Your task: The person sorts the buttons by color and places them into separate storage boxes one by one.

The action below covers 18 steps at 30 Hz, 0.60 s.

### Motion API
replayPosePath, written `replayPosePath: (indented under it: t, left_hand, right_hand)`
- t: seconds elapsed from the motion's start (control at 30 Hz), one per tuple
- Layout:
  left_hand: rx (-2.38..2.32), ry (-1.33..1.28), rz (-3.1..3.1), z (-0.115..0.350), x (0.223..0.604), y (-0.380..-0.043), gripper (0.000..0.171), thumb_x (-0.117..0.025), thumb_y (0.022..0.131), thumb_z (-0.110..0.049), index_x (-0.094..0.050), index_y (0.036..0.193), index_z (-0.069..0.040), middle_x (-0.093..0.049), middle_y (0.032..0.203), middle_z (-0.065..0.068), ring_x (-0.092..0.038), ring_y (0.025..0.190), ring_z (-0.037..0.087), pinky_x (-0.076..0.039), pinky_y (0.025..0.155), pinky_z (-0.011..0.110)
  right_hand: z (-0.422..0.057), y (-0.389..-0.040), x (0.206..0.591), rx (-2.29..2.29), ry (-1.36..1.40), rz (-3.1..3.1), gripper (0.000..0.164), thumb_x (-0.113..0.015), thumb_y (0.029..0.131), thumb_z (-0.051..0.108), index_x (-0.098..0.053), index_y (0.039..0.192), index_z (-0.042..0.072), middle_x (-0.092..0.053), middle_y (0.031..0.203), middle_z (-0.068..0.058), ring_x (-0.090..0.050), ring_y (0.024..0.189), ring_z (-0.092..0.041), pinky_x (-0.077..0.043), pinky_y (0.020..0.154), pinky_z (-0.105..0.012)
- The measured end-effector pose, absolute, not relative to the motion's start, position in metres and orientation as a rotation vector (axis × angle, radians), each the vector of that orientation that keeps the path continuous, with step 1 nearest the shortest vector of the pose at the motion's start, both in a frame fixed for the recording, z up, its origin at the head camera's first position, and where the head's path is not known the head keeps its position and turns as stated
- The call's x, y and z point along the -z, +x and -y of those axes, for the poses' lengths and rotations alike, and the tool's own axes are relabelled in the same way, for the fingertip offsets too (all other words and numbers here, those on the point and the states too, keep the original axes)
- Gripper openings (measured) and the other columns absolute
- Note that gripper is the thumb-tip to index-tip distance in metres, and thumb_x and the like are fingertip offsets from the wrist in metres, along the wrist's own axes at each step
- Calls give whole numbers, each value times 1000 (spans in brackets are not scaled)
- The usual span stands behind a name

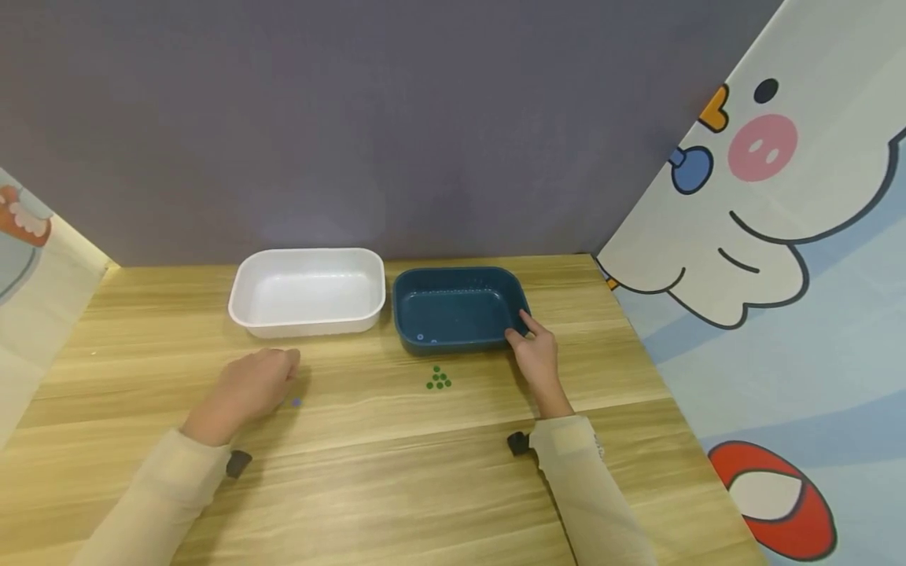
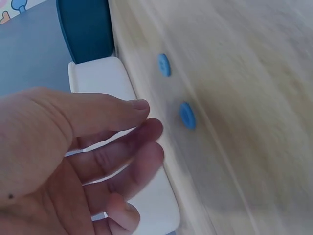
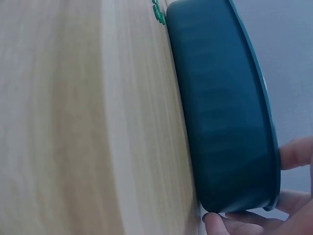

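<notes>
meanwhile, left hand [image 1: 251, 387], loosely curved, nothing visible in it, hangs beside two blue discs [image 2: 187, 115] on wooden table [image 1: 354, 472] near white tray [image 1: 311, 327]; right hand [image 1: 535, 355] grips corner of teal tray [image 1: 460, 347]. pinching discs by opposite edges likely works best, teal tray held steady.

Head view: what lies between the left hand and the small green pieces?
A blue spot close by the left hand, then bare wood up to the green pieces, in the head view; the left wrist view shows two blue pieces.
</notes>
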State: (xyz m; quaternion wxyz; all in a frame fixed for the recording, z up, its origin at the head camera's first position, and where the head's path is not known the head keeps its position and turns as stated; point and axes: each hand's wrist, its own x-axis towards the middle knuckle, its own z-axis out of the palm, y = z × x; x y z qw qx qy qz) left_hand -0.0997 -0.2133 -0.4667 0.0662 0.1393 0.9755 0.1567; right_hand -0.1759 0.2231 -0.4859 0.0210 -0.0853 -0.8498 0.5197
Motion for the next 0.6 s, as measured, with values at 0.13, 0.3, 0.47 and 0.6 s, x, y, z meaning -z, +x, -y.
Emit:
replayPosePath:
  t: [0.13, 0.3, 0.47, 0.6]
  left_hand:
    - [-530, 449, -2947, 207, 464, -101, 32, -61, 89, 1, -47, 69, -18, -45, 64, -5, -42, 58, 13, -35, 48, 27]
    - [-557, 481, -2960, 197, 458, -103, 32, -63, 89, 0, -48, 69, -19, -46, 65, -6, -43, 60, 12, -36, 50, 28]
    - [-561, 515, -2988, 188, 455, -105, 30, -63, 89, 2, -51, 70, -19, -47, 63, -7, -46, 54, 9, -37, 48, 28]
    - [-535, 546, -3000, 182, 454, -107, 26, -63, 87, 2, -56, 71, -18, -49, 66, -7, -47, 57, 11, -38, 48, 29]
  right_hand:
    - [-223, -176, 486, -1610, -261, 2638, 59, -65, 93, 21, -50, 149, 8, -31, 45, 11, -26, 38, -8, -27, 39, -22]
    - [-223, -177, 486, -1613, -262, 2642, 60, -64, 93, 21, -49, 149, 8, -31, 45, 10, -26, 38, -7, -27, 38, -22]
    - [-223, -176, 486, -1603, -261, 2643, 60, -64, 93, 22, -50, 149, 8, -31, 46, 9, -26, 38, -8, -27, 39, -22]
    - [-223, -176, 485, -1602, -270, 2645, 60, -65, 93, 23, -50, 149, 10, -32, 46, 9, -25, 39, -8, -27, 39, -22]
